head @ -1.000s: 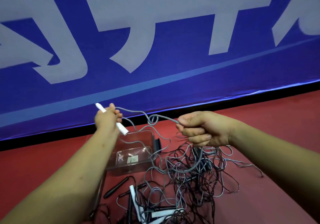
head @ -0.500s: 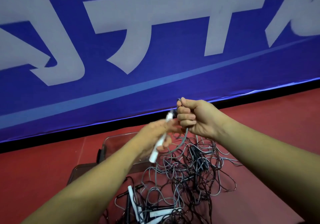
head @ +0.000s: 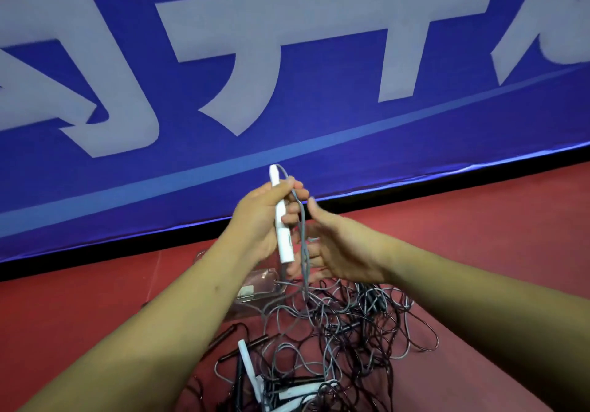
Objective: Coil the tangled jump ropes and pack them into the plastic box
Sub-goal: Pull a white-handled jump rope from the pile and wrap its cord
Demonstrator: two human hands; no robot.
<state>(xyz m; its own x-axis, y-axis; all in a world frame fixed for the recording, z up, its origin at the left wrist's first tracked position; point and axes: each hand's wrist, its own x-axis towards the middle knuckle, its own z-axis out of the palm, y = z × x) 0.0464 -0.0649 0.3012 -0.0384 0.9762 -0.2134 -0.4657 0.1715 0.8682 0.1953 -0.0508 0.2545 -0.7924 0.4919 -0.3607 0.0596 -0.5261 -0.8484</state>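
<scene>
The white handle (head: pixel 282 220) of a grey jump rope is standing nearly upright in the left hand (head: pixel 255 221), which is wrapping its fingers and thumb round the middle of it. Both ends of the handle are sticking out of the fist. The grey cord (head: pixel 302 239) is leaving the top end, bending over and hanging straight down between the two hands. It is running into the tangled jump ropes (head: pixel 338 332) on the floor.

I am seeing the right hand (head: pixel 340 249) just beside the handle, thumb pointing up and fingers reaching fairly straight toward the left hand. The cord is passing across those fingers and seems to be touching them, though they are blurred and are not curling round it.

The tangle is lying below and between the forearms — grey and black cords looping over one another, with loose white handles (head: pixel 247 363) and black handles (head: pixel 225 336) poking out on its near left side.

The plastic box (head: pixel 265 279) is sitting on the red floor (head: pixel 479 252) at the far left edge of the tangle. It is clear-walled and partly hidden behind the left forearm, and I cannot tell what it is holding.

Behind everything a blue banner (head: pixel 319 143) with large pale letters is filling the upper view.
</scene>
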